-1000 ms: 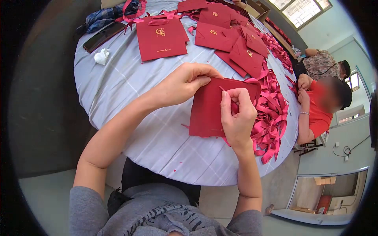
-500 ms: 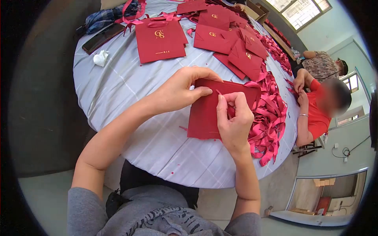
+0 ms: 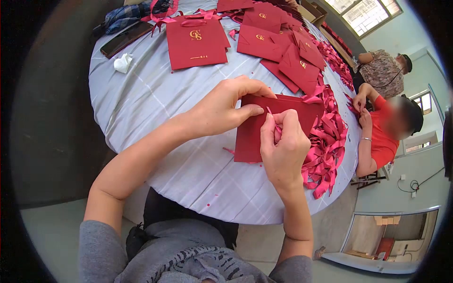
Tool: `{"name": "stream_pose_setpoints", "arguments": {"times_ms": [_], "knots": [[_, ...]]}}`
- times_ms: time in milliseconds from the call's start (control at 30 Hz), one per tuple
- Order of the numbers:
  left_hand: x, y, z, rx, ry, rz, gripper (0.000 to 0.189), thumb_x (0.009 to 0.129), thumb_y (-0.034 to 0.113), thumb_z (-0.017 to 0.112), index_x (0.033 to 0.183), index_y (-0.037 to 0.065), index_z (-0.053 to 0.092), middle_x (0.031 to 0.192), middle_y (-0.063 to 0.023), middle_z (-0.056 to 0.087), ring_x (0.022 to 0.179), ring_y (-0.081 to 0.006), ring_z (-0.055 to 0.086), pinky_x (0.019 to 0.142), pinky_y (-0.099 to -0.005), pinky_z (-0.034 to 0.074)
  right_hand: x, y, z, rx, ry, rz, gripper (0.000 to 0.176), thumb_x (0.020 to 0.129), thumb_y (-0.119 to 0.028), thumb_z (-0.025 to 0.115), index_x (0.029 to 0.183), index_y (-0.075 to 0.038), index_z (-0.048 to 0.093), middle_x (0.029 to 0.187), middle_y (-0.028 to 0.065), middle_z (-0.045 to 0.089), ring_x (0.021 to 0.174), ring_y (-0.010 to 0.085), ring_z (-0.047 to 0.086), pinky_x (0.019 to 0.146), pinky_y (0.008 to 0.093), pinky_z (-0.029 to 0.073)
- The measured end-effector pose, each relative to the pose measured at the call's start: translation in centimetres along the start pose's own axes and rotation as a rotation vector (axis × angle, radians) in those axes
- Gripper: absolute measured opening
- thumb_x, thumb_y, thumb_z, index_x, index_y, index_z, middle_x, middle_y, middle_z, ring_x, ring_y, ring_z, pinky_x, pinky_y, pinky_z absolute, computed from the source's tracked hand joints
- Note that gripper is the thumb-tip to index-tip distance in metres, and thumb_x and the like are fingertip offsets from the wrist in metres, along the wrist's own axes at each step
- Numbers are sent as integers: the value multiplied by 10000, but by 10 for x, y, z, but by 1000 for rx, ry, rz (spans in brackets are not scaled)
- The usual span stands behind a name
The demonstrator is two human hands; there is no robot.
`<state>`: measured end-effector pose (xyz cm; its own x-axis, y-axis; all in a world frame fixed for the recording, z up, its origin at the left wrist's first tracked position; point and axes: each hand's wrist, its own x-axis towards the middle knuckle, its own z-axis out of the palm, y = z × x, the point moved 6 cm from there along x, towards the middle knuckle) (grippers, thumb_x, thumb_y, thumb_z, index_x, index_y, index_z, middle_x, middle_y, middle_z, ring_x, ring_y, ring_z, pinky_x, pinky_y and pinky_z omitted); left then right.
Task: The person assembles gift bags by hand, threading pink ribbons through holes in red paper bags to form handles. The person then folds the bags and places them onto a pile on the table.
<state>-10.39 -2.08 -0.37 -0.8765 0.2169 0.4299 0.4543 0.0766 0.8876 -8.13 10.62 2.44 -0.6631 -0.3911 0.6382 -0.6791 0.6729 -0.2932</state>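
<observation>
A red paper bag (image 3: 250,144) lies flat in front of me, tilted slightly. My left hand (image 3: 224,106) grips its upper left edge, with the thumb on the front face and the fingers behind. Between the thumb and forefinger of my right hand (image 3: 285,141) is a pink ribbon (image 3: 269,111), its tip pointing up against the bag's face near my left thumb. A heap of pink ribbons (image 3: 325,151) lies to the right of the bag.
On the round table with a white cloth (image 3: 188,179) are a finished-looking red bag (image 3: 197,45), piled red bags (image 3: 299,68), a phone (image 3: 126,40), a crumpled tissue (image 3: 123,63) and a folded umbrella (image 3: 127,20). A person in red (image 3: 384,141) sits at the right; another person (image 3: 382,73) is beyond.
The bag and both hands appear slightly further right in the view. The grip on the bag and on the ribbon is unchanged.
</observation>
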Motion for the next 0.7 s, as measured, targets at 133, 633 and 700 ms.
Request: {"name": "stream_pose_setpoints", "arguments": {"times_ms": [133, 633, 700], "knots": [[-3, 10, 4, 149, 64, 150, 300, 776, -73, 575, 1062, 13, 603, 984, -85, 600, 921, -174, 581, 792, -286, 466, 2, -7, -4, -60, -33, 36, 176, 808, -51, 598, 762, -30, 430, 641, 122, 520, 540, 305, 554, 464, 386, 427], [-13, 53, -4, 523, 285, 461, 319, 692, -62, 627, 990, 51, 600, 864, -59, 622, 889, -235, 526, 779, -348, 403, 27, -12, -47, 23, 171, -91, 109, 782, -38, 641, 886, -30, 613, 809, 103, 550, 788, 250, 522, 694, 337, 413], [-15, 56, -2, 626, 288, 485, 322, 683, -42, 645, 981, 71, 595, 850, -35, 628, 901, -230, 523, 806, -352, 369, 42, -11, -46, -42, -1, -200, 51, 779, -60, 642, 806, -21, 624, 766, 98, 520, 747, 255, 489, 661, 348, 392]]}}
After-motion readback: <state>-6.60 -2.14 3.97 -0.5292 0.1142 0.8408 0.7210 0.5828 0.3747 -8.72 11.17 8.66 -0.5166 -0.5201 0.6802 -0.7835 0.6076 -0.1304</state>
